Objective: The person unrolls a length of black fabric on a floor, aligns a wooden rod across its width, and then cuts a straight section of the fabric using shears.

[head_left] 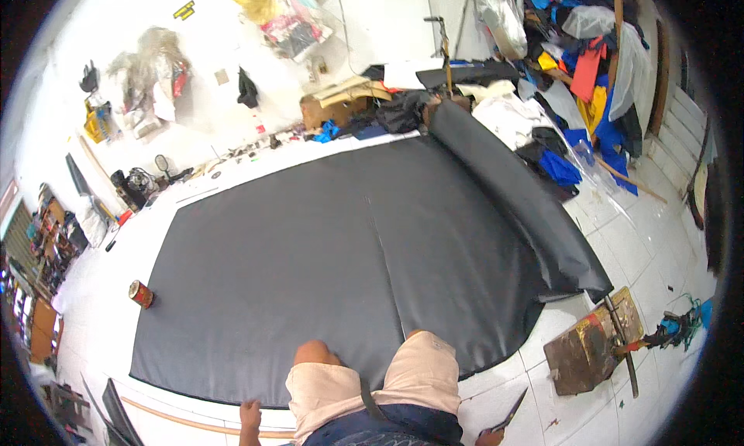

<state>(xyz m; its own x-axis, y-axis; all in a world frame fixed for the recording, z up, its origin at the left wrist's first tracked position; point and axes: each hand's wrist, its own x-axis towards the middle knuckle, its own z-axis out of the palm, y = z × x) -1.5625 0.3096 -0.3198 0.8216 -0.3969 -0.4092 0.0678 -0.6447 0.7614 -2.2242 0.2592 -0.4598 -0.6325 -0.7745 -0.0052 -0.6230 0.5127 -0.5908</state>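
Observation:
A large black sheet (271,244), smooth like vinyl, lies spread over the floor, with a long slit or seam line running through its middle toward me. Its right end is still wound into a thick roll (504,190). My left hand (249,412) is closed at the sheet's near edge, left of my knees; whether it pinches the edge is too small to tell. Low on the right, my right hand (490,438) grips what look like long dark scissors (511,413), their tips pointing up and away over the white tiles. My bare knee and light shorts are over the sheet's near edge.
A rusty can (141,294) stands at the sheet's left edge. A worn board (583,353) with a metal bar is at the right. Along the near left lies a wooden stick (186,423). Fabric scraps (558,163) pile up at the back right. A fan (136,186) stands by the wall.

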